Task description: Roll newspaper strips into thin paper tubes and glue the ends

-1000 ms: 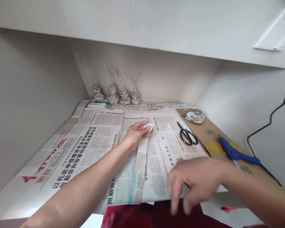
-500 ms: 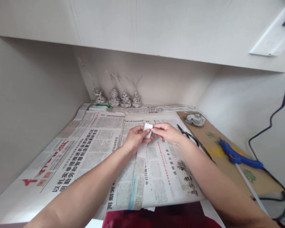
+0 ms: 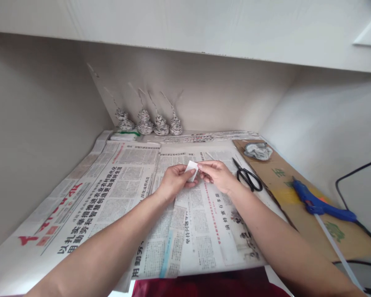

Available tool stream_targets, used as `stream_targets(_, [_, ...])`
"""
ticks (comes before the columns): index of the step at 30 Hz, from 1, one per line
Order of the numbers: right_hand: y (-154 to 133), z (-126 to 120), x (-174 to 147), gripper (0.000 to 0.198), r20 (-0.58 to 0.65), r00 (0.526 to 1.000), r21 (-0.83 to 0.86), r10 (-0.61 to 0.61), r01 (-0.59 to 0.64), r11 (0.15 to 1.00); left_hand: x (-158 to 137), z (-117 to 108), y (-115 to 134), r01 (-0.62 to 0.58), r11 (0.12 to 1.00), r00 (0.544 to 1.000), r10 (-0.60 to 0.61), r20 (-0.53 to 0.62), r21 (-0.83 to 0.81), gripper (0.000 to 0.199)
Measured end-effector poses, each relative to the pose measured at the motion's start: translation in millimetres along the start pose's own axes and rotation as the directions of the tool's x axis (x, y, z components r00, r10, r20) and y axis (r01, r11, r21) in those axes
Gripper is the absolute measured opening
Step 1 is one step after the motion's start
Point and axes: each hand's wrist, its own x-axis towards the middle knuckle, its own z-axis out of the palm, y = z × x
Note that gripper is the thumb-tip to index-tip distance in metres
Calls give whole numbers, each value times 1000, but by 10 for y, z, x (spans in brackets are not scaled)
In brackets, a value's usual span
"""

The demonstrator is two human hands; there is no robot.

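A small white piece of paper [image 3: 191, 168] is held up over the newspaper [image 3: 200, 218] in the middle of the view. My left hand [image 3: 175, 180] grips it from the left, thumb in front and fingers behind. At its upper right corner my right hand [image 3: 216, 175] pinches with thumb and forefinger. Whether anything else is between those right fingertips is too small to make out. Black scissors [image 3: 249, 177] lie on the newspaper, just right of my right hand.
Several gourd-shaped woven paper pieces [image 3: 145, 123] stand at the back wall, beside a bundle of thin paper sticks [image 3: 207, 137]. On the cardboard [image 3: 278, 194] at right are a blue glue gun [image 3: 321, 204] with its cord and a crumpled grey-white cloth [image 3: 258, 151]. A shelf edge [image 3: 185, 49] overhangs the back.
The view has shifted slightly, showing more of the scissors and moving the glue gun rightward in the picture. Both hands stay on the white paper, with the right fingers moved slightly.
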Motion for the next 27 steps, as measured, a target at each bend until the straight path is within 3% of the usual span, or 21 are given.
stream_targets(14, [77, 60, 21, 29, -101, 995, 41, 1, 3, 999, 9, -3, -46, -3, 998, 1000, 2, 14, 65, 26])
stream_targets(27, [90, 78, 22, 30, -155, 988, 64, -16, 27, 998, -32, 50, -38, -26, 989, 998, 17, 65, 144, 12])
